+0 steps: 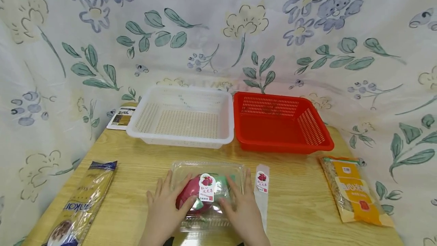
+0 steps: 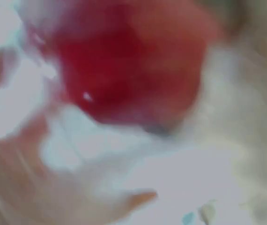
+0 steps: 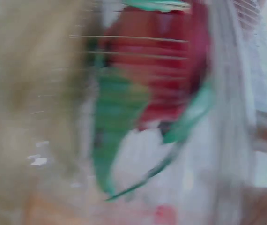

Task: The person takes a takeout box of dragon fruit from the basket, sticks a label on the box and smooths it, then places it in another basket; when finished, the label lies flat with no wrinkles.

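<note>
Clamshell box (image 1: 211,165): between the hands, a red dragon fruit (image 1: 185,194) inside; probably flanked so it stays steady under pressure.
Dragon-fruit label (image 1: 207,188): on top, between the thumbs.
Backing strip (image 1: 262,210): just right of the right hand, bearing a matching label, likely for easy reach.
Left hand (image 1: 166,205): fingers spread wide on the box, thumb inward.
Right hand (image 1: 243,207): mirrors it, fingers wide, resting rather than gripping.

A clear plastic box (image 1: 206,167) of red fruit (image 1: 192,190) lies label (image 1: 207,187) up
</note>
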